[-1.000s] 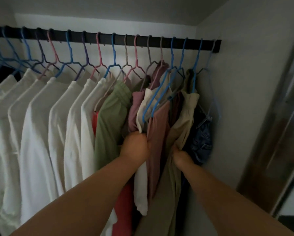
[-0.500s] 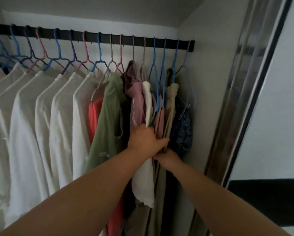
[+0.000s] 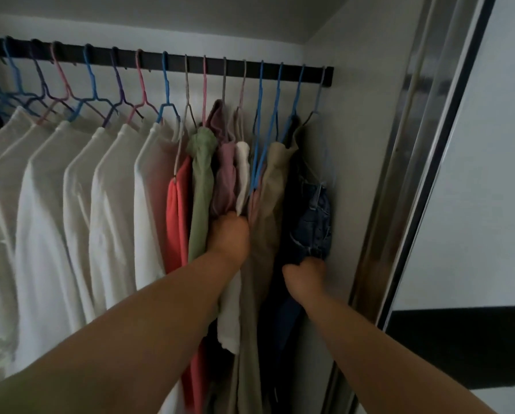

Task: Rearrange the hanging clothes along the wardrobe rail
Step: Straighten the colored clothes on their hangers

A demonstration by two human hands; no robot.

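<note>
Head view: we are parting clothes, left hand (image 3: 228,234) gripping the mauve and cream garments (image 3: 233,177), right hand (image 3: 305,274) at five o'clock pinching the dark denim garment (image 3: 315,216); slide hangers gently along the black rail (image 3: 172,62)

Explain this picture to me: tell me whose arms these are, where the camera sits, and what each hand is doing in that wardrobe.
There is no machine. A person wears a camera on the head, so you look down their own arms. A dark rail carries coloured hangers: white shirts on the left, then coral, green, mauve and beige clothes. The left hand is pushed in among the mauve garment and its neighbours; its fingers are hidden. The right hand grips the denim garment beside the wall.
</note>
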